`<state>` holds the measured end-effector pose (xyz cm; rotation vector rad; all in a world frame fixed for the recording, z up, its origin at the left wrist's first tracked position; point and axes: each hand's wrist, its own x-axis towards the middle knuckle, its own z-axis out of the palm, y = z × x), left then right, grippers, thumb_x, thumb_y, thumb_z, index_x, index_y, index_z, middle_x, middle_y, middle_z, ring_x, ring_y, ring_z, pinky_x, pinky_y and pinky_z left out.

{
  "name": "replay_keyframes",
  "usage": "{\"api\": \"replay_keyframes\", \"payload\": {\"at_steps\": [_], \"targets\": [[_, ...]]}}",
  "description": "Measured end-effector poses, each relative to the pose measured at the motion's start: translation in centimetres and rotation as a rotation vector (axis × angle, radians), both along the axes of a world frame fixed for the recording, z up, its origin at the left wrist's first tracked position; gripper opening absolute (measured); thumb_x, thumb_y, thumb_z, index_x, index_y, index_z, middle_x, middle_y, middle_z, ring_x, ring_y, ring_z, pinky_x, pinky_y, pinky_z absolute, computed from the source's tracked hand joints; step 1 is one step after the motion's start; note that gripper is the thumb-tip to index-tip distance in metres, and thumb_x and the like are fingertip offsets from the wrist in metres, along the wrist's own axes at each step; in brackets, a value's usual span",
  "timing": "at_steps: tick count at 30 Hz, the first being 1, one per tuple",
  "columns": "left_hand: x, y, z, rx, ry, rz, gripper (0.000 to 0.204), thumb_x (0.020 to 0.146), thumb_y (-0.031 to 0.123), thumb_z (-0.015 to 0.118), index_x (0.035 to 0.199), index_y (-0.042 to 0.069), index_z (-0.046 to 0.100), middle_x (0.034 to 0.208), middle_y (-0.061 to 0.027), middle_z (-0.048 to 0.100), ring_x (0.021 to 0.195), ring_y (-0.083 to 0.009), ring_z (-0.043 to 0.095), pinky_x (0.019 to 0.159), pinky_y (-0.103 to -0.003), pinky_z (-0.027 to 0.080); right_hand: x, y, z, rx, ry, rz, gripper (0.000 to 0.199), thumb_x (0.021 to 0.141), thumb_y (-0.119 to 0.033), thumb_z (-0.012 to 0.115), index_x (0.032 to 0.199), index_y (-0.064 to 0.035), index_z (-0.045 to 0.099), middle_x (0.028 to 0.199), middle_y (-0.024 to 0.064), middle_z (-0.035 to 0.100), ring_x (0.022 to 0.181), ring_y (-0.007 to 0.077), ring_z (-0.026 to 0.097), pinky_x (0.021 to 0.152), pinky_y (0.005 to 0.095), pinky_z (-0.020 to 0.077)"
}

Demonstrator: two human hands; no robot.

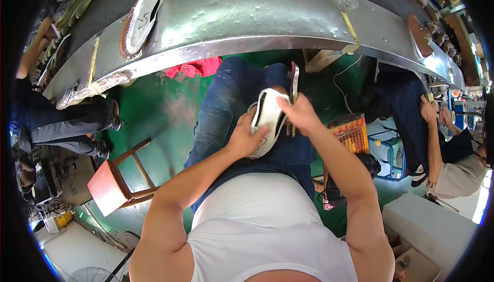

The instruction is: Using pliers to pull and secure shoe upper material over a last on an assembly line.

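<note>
A white shoe (266,122) is held over the lap, steadied from the left by the left hand (246,139), which is clamped on its lower side so the edge faces up. Pliers (294,92) are gripped in the right hand (301,115), closed round the handles, jaws at the shoe's far rim. Another shoe (141,20) lies on the metal bench (242,19) beyond; a wooden stool (116,181) stands at left.

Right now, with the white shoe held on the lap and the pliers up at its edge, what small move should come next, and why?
Probably close the pliers on the upper's edge and pull: the right hand holds them at the rim of the white shoe, and the left hand braces it from below on the lap.
</note>
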<state>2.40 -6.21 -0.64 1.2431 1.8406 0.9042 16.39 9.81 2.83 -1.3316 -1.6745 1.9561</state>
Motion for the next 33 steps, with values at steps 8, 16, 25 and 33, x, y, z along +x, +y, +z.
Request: {"api": "replay_keyframes", "payload": {"at_steps": [8,16,25,33], "targets": [[-3.5,-1.5,-2.4,-0.241,-0.166,0.035,0.039,0.101,0.026,0.046,0.128,-0.001,0.055,0.111,-0.0183,0.068,0.100,-0.0282,0.066,0.091,-0.038,0.050,1.9,-4.6,-3.4,-0.155,0.002,0.165,0.043,0.075,-0.012,0.075,0.109,0.0072,0.057,0.094,0.0140,0.067,0.078,0.0186,0.067,0.065,0.0320,0.0550],[-3.3,-1.7,0.6,-0.224,-0.886,-0.055,0.075,0.081,-0.001,0.064,0.150,0.004,0.035,0.135,-0.0110,0.055,0.125,-0.0212,0.052,0.109,-0.034,0.038,7.2,-2.7,1.1,-0.107,-0.080,0.193,0.032,0.086,-0.009,0.066,0.116,0.0001,0.058,0.086,0.0054,0.064,0.072,0.0122,0.061,0.066,0.0282,0.0511],[-0.3,-3.1,-1.9,-0.274,-0.570,-0.053,0.104,0.077,-0.002,0.070,0.157,0.003,0.004,0.153,-0.0159,0.036,0.140,-0.0229,0.038,0.116,-0.032,0.028,8.0,-4.2,5.6,0.808,-0.357,0.898,0.052,0.083,-0.006,0.060,0.133,0.0039,0.049,0.103,0.0216,0.064,0.096,0.0407,0.063,0.086,0.0461,0.0512],[1.1,-2.4,-1.0,-0.093,-1.268,0.200,0.074,0.103,0.038,0.037,0.156,-0.001,0.003,0.160,-0.0155,0.023,0.145,-0.0257,0.029,0.117,-0.033,0.023,3.3,-2.0,7.2,0.776,-0.605,1.332,0.029,0.078,-0.008,0.065,0.105,0.0021,0.057,0.092,0.0185,0.064,0.085,0.0366,0.065,0.070,0.0449,0.0534]]}}
